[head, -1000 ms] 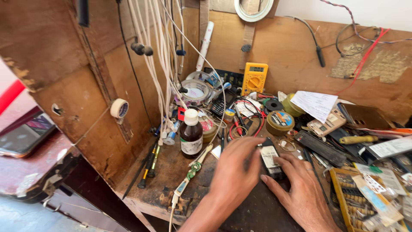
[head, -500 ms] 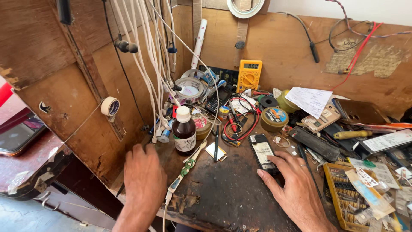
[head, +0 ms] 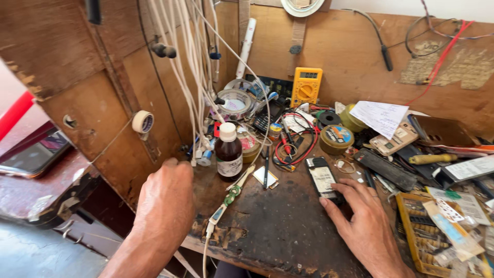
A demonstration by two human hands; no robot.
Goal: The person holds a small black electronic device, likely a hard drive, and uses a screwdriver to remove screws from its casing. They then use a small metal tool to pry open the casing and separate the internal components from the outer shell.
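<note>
The small dark phone (head: 324, 178) lay face down on the worn wooden bench (head: 278, 231), its pale label upward, in the one patch of bare board among the clutter, presumably because that was the only room to work on it. The right hand (head: 368, 226) rested flat beside and just below it, fingers spread and loosely extended, the fingertips touching the phone's lower right corner as if pinning it to the board; it gripped nothing. The left hand (head: 165, 201) hung at the bench's left edge, back toward the camera, fingers curled downward near the hanging white cables (head: 193, 92); whether it pinched one of them could not be told, since the fingertips were hidden behind the knuckles. Just right of that hand stood a brown glass bottle (head: 228, 153) with a white cap, upright, and a green-handled tool (head: 232, 194) lay slantwise between bottle and bench front. Farther back a yellow multimeter (head: 306, 86) leaned against the plywood wall, its red lead (head: 301, 149) looped down toward the phone, kept within reach. A roll of tape (head: 142, 122) hung from the side panel at left, and a yellow parts tray (head: 419, 231) sat at the right, near the right wrist.
</note>
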